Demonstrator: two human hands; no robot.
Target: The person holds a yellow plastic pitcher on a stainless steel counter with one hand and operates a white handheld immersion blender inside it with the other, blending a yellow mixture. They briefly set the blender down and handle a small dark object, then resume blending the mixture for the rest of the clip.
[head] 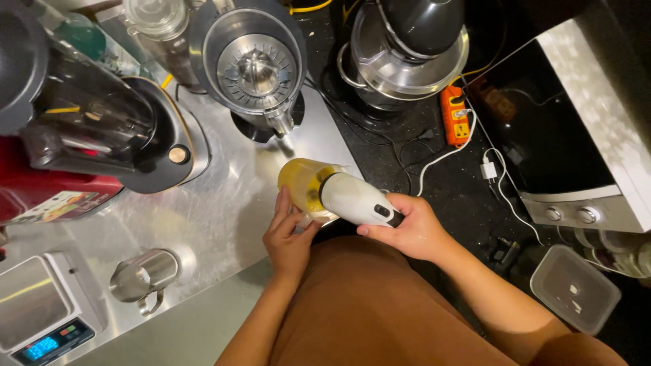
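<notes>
From the head camera, a white hand blender [358, 201] is gripped in the right hand [407, 230], the fingers wrapped round its handle near the dark button. Its working end is sunk into a clear beaker of yellow liquid [305, 184], which stands at the edge of a brushed steel worktop [210, 217]. The beaker is steadied by the left hand [288, 237], whose fingers are curled against its near side with the thumb up along the wall.

Beyond the beaker a citrus juicer [256, 68] with a ribbed metal cone is set, and a stand mixer [407, 51] with a steel bowl is seen to its right on a dark counter. An orange power strip [456, 116] and white cables lie just beside the mixer. A black blender base [146, 132] is placed to the left. Near the lower left, a small steel jug [144, 276] and a digital scale [41, 318] are found. A lidded plastic container [575, 288] sits lower right, below an oven [576, 129] with two knobs.
</notes>
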